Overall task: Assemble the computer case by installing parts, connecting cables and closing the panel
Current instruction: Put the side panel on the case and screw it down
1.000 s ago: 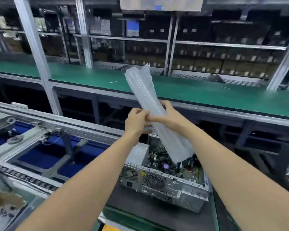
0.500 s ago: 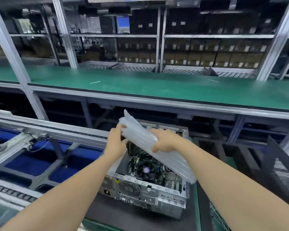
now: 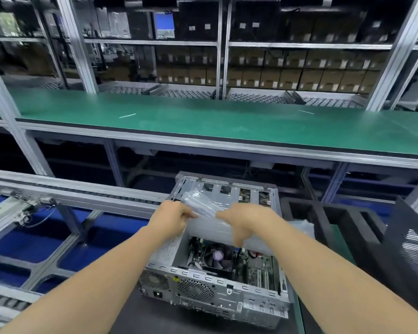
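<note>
My left hand (image 3: 171, 218) and right hand (image 3: 246, 222) curl round the plastic bag (image 3: 209, 226) above the case (image 3: 217, 295). It looks soft, light and slippery, so I think its ends hold best.

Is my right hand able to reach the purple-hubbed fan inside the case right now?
Probably not yet. The fan lies uncovered, but the right hand, just above it, grips the clear plastic cushion along with the left hand, so it is occupied.

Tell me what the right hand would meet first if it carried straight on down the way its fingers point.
Probably the cooler fan inside the open computer case, right below the right hand. The plastic air cushion it grips would likely touch first; depth is unclear.
</note>
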The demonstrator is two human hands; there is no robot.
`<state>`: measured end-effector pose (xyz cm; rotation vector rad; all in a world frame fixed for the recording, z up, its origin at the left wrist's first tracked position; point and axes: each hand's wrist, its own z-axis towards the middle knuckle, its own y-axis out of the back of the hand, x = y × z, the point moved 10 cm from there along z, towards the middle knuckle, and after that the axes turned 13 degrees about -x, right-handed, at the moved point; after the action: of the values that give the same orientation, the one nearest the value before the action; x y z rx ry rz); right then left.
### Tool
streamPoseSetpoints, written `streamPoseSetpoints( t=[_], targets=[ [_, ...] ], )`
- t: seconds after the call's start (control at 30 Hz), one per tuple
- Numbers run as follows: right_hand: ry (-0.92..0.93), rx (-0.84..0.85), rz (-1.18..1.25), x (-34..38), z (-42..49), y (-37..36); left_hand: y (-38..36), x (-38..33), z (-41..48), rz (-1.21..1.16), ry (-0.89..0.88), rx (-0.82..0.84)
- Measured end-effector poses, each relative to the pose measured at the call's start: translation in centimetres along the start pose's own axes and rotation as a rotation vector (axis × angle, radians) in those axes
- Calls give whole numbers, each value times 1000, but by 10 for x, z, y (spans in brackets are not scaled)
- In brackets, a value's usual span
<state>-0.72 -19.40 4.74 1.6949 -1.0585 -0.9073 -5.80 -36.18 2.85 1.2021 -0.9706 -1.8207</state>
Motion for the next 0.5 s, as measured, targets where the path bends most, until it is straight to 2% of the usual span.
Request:
streamPoseSetpoints(
  t=[0.13,0.2,0.33,0.37,0.43,0.5],
  targets=[
    [-144,-3,232,1,11,-26,-12,-6,12,-32,-26,186],
    [-174,-42,287,2,16,-28,-11,-6,15,-35,-65,203],
    [-63,-95,133,20,26,-22,25,-11,21,-41,-217,-173],
    [-32,-82,99,23,29,-22,24,-18,20,-52,-293,-158],
    [-1,-24,38,23,32,-23,3,-31,15,-60,-376,46],
    [3,41,9,22,36,-28,-18,-31,11,-26,-349,221]
  ],
)
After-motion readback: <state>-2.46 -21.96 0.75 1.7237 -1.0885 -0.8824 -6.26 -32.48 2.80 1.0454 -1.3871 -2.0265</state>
